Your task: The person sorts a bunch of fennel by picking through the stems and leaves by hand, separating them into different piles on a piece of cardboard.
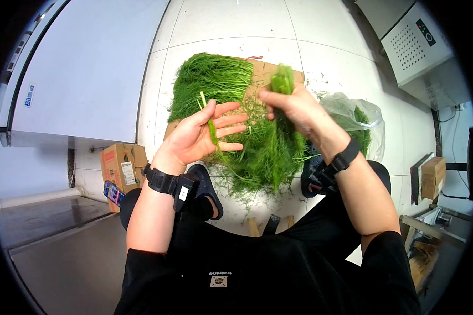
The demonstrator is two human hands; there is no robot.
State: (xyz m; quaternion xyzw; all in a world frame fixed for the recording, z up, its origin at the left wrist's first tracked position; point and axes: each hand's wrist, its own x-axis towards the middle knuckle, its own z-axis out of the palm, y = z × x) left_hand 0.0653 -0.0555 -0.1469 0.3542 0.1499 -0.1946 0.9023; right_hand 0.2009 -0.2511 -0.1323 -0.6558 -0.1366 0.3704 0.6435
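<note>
My left hand [199,136] is palm up with its fingers spread. A thin sprig of feathery greens [213,132], dill or fennel, runs across the palm, tucked beside the thumb. My right hand [295,104] is closed around a bunch of the same greens [282,80]. Its stems point away from me and blur with motion, while the fronds hang toward me. Beneath both hands a loose heap of greens [260,157] covers part of a flattened cardboard sheet [270,73]. Beyond my left hand lies a neat pile of greens [211,80], stems facing right.
A clear plastic bag [374,130] with more greens stands right of the heap. A white cabinet [90,67] and a cardboard box [122,167] flank the left side. Far right are a metal appliance [421,51] and a small box [433,178]. Scraps litter the tiled floor [236,23].
</note>
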